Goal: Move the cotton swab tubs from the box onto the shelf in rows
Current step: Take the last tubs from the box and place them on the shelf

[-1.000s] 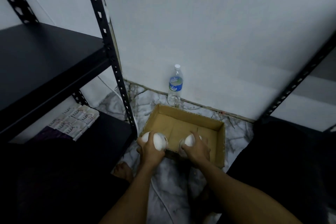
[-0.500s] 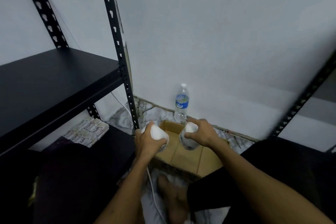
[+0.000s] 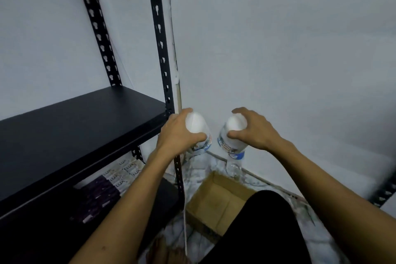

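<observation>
Evidently two white-lidded clear plastic swab tubs, left tub (image 3: 198, 129) and right tub (image 3: 232, 135), are being carried, each gripped by the left hand (image 3: 177, 133) and right hand (image 3: 254, 129); placement on the bare black shelf board (image 3: 75, 128) is being called for next.

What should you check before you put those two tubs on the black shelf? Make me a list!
1. Left hand grips the left tub round its top: ok.
2. Right hand grips the right tub round its top: ok.
3. Tubs are lifted out of the cardboard box: ok.
4. Black shelf shows a bare spot for them: ok.
5. Shelf post stands near the left tub and may get in the way: not ok.
6. Lids shut tight: cannot tell.
</observation>
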{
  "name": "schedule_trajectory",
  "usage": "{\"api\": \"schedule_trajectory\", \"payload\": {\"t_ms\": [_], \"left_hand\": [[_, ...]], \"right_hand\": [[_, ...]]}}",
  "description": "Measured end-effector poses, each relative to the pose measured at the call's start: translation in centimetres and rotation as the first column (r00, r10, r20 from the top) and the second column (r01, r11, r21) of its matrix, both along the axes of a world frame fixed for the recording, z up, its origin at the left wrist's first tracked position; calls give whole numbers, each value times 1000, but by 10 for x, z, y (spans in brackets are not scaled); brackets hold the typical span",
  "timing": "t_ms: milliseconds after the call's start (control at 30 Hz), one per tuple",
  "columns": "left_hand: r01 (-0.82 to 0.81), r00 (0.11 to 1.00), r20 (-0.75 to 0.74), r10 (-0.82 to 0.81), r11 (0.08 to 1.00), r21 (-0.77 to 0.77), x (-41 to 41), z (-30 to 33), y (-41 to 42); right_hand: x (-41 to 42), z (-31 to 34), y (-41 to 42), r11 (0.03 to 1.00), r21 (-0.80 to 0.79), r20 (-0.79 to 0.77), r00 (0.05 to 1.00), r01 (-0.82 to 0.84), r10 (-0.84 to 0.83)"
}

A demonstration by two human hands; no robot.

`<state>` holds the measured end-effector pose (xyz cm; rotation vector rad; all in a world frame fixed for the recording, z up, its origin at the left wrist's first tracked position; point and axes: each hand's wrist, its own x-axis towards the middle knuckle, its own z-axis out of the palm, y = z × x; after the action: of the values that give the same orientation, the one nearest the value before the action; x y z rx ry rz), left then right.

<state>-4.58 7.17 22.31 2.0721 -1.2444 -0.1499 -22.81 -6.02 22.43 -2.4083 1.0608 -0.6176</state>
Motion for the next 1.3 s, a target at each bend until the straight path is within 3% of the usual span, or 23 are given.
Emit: {"api": "schedule_trajectory", "payload": {"t_ms": [333,633,967,1300], "left_hand": [[-40,993,101,59,982,-185,37,74,43],[-242,962,73,264,943,-227,96,79,117],[-550,821,58,567,815,-183,160,59,226],[-600,777,54,627,765,-234,191,38,319]], "right_hand": [[61,52,20,983,-89,225,958,-161,178],[133,63,58,928,-149,407,835,-340,371],[243,57,142,838,-129,351,766,-530,538],[325,36,222,755,-156,367,672,-637,643]]}}
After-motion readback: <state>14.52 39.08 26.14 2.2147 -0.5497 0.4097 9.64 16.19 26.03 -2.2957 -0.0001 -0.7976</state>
